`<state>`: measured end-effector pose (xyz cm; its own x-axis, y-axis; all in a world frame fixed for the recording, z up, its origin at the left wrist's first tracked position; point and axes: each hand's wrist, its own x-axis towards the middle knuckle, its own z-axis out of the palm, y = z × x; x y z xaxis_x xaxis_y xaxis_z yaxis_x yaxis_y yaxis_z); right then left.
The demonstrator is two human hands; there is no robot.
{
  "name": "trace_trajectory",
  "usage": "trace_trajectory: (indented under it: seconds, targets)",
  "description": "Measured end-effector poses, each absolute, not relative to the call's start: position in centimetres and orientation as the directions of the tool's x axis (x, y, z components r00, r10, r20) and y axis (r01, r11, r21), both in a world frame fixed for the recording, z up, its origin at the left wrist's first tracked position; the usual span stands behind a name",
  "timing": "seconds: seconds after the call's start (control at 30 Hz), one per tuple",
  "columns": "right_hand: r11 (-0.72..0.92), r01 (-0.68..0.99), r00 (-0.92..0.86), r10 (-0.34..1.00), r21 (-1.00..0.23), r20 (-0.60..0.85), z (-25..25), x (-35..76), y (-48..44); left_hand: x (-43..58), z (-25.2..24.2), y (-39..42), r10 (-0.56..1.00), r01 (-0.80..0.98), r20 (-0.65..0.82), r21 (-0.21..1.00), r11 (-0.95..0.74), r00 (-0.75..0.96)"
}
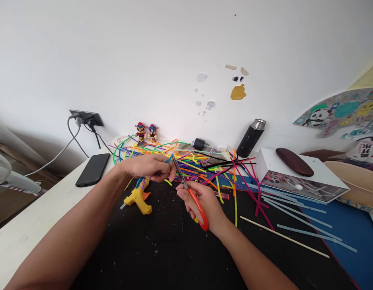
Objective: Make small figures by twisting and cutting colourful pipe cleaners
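My left hand (154, 166) is closed on a blue pipe cleaner (170, 158), and only a short end of it sticks out past the fingers. My right hand (206, 201) grips a pair of scissors (200, 209) with orange-red handles, blades pointing up and away. The blade tips are right beside the blue end; I cannot tell whether they touch it. Below my left hand lies a yellow hot glue gun (139, 199) on the black mat (144, 257). Behind both hands spreads a heap of coloured pipe cleaners (186, 159).
A phone (92, 170) lies on the left. Two small figures (140, 132), a black thermos (251, 139) and a white box (304, 173) with a dark case (294, 162) stand along the wall. Glue sticks (307, 221) and a wooden stick (283, 237) lie at right.
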<state>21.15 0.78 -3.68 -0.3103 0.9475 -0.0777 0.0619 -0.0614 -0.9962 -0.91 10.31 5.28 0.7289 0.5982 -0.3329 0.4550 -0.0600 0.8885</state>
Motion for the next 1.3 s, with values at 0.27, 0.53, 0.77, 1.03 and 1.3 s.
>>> trace_trajectory:
  seconds: [0.27,0.53,0.77,1.03,1.3]
  targets:
    - [-0.052,0.085,-0.302,0.95,-0.995,-0.076,-3.5,21.1,0.8,-1.2,4.8,10.7,0.564,0.461,-0.347,0.885,-0.068,0.75]
    - [-0.04,0.101,-0.298,0.952,-0.994,-0.068,-3.6,21.1,0.9,-1.2,4.6,10.7,0.558,0.448,-0.337,0.891,-0.072,0.758]
    - [-0.038,0.065,-0.254,0.966,-0.997,-0.053,-3.9,21.6,1.4,-1.9,5.4,11.1,0.698,0.432,-0.137,0.861,-0.266,0.703]
    - [-0.041,0.052,-0.228,0.972,-0.998,-0.052,-3.9,21.6,1.6,-1.9,6.0,11.0,0.827,0.613,0.169,0.595,-0.52,0.537]
    - [-0.031,0.068,-0.223,0.974,-0.997,-0.046,-4.0,21.5,1.6,-1.7,6.4,10.3,0.846,0.729,0.192,0.436,-0.527,0.497]
